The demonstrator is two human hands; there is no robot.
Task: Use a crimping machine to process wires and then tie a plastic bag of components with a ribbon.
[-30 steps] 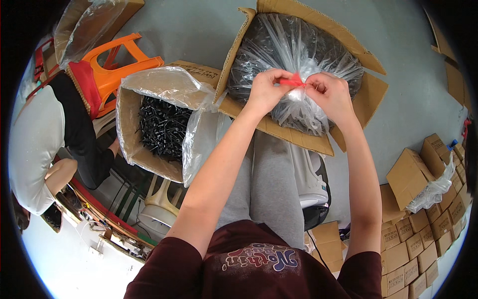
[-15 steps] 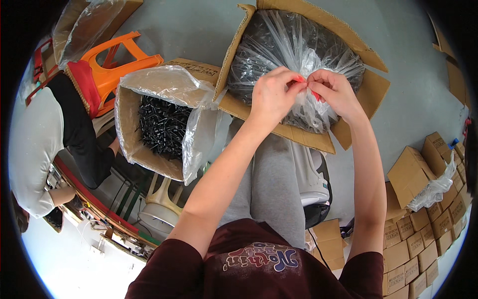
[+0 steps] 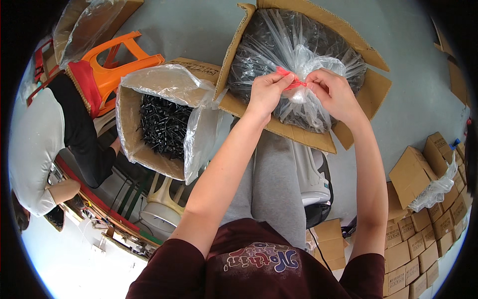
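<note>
A red plastic tie string (image 3: 297, 82) wraps the gathered neck of a see-through plastic bag (image 3: 266, 42). The bag bulges with dark contents that I cannot make out, inside an open cardboard box (image 3: 304, 140) in front of me. My left hand (image 3: 266, 94) is closed on the string's left part, pinching it between thumb and fingers. On the other side of the neck, my right hand (image 3: 334, 92) is closed in a pinch at the string's right end. Its fingertips partly hide the string there.
At left, a bag-lined carton (image 3: 130, 122) of small black parts rests near a pale stool (image 3: 162, 212). Beyond are an orange stool (image 3: 124, 57) and a seated co-worker (image 3: 40, 144). Several cardboard boxes (image 3: 406, 249) are stacked at lower right.
My left hand has moved slightly left and down, drawing the red string out from the neck. The string now shows between the hands; the right hand has barely shifted.
</note>
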